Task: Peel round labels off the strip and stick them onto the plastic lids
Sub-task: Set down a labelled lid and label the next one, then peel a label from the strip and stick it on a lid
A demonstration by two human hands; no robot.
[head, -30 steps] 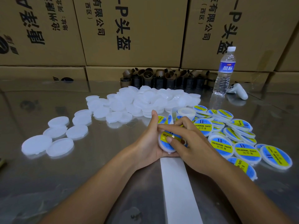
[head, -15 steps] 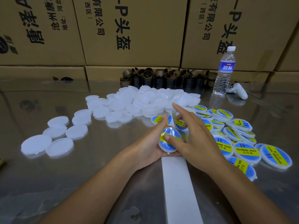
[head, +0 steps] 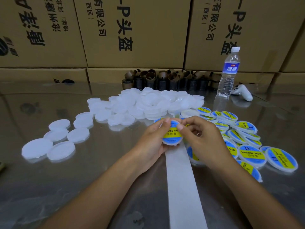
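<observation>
My left hand (head: 152,142) grips a white plastic lid (head: 171,140) that carries a blue and yellow round label, tilted toward me above the table. My right hand (head: 203,139) pinches the lid's top right edge, its thumb on the label. The white backing strip (head: 179,184) runs from under the lid toward me. A roll of labels (head: 187,113) lies just behind my hands. Blank white lids (head: 148,103) are heaped behind it. Labelled lids (head: 250,153) are piled to the right.
Several loose blank lids (head: 56,141) lie at the left on the shiny metal table (head: 66,187). A water bottle (head: 228,73), a white controller (head: 242,92) and dark cardboard cores (head: 165,80) stand at the back. Cardboard boxes (head: 132,30) wall off the rear.
The lid has been lifted and tilted toward me, showing its label. My right hand drew back from the pile and now pinches the lid's top edge.
</observation>
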